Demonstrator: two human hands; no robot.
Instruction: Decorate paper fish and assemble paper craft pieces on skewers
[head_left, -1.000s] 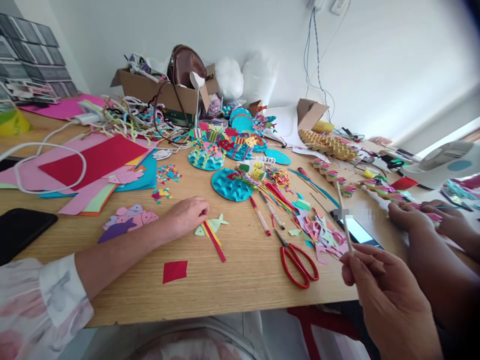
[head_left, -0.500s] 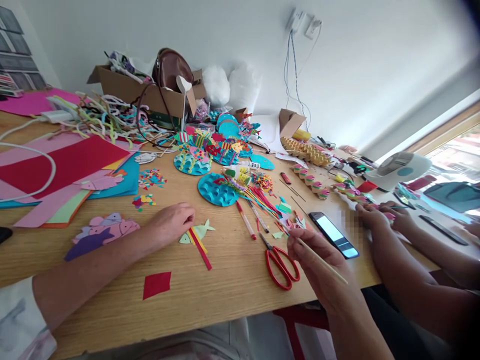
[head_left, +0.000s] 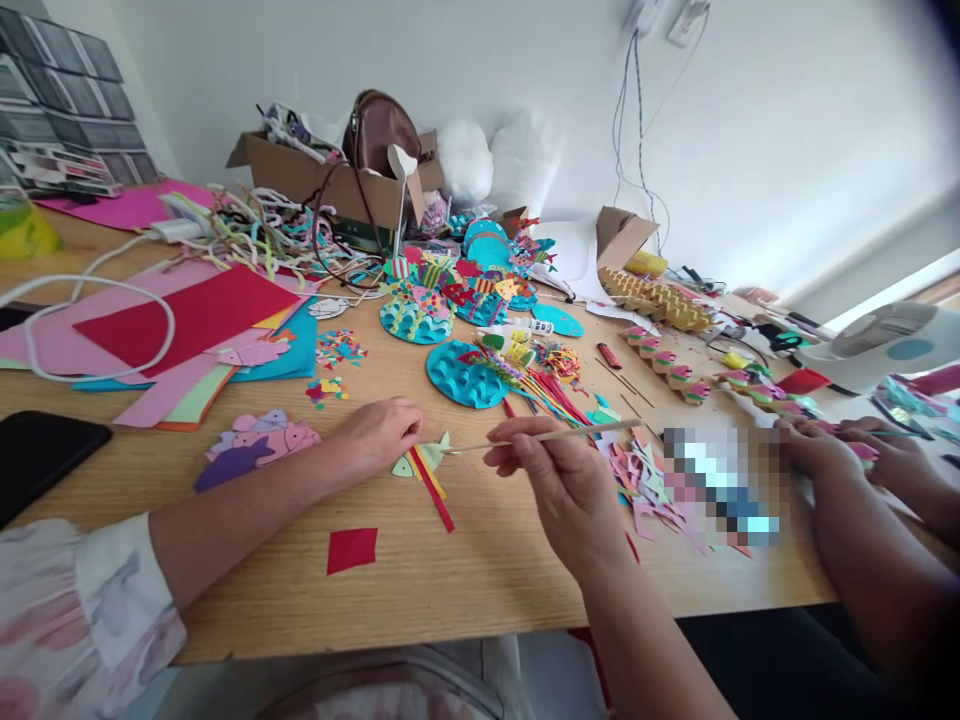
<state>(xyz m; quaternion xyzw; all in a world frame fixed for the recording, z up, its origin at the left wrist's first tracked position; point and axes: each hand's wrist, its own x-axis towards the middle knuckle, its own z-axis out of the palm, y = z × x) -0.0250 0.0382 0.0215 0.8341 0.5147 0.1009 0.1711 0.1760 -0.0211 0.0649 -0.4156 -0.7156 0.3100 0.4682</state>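
Note:
A pale green paper fish lies on the wooden table, with a red strip and a yellow strip across it. The closed fingers of my left hand press on the upper ends of these strips. My right hand pinches a thin wooden stick, whose left tip reaches close to the fish's tail. A red paper square rests nearer the table's front edge. Purple and pink paper fish are stacked beside my left forearm.
Coloured paper sheets and a black phone lie at left. Behind my hands are a blue wavy disc and glue bottles. Paper scraps lie right of my right hand. Another person's hands work at far right.
My right hand has moved left toward the fish, and its stick now lies nearly level. The view has shifted left. Paper scraps show where the scissors were visible.

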